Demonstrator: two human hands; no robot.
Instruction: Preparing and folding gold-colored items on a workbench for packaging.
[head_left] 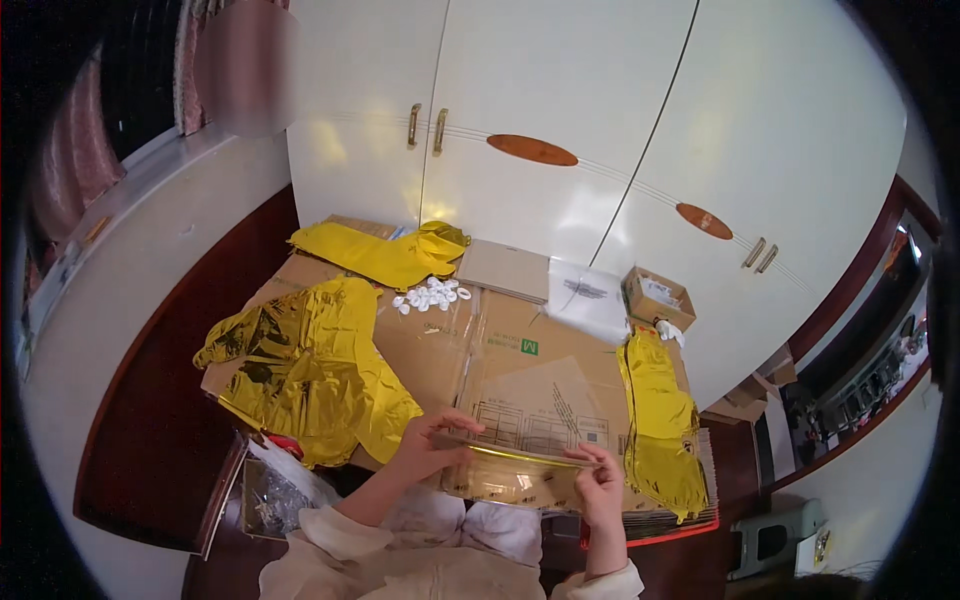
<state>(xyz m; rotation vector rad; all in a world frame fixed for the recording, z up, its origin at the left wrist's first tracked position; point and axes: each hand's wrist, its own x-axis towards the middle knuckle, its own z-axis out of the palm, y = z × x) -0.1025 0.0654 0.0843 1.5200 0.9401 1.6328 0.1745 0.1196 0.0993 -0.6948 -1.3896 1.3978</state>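
Observation:
Both my hands hold a flat clear plastic bag (530, 484) near the front edge of the cardboard, with a shiny gold strip along its upper edge. My left hand (436, 446) pinches its left end, and my right hand (599, 484) pinches the right end between thumb and fingers. Beyond the bag lies flattened cardboard (412, 350) with printed panels. Crumpled gold foil (300, 350) spreads over its left side, and a narrower piece of gold foil (660, 425) lies to the right of my right hand. Several small white rings (430, 295) are heaped farther back.
Another gold foil piece (370, 255) lies at the back left. Behind the cardboard's middle are a beige board (503, 270) and a white packet (592, 305). A small open box (658, 298) stands back right, before the white cabinet (540, 80). A grey stool (780, 540) is at lower right.

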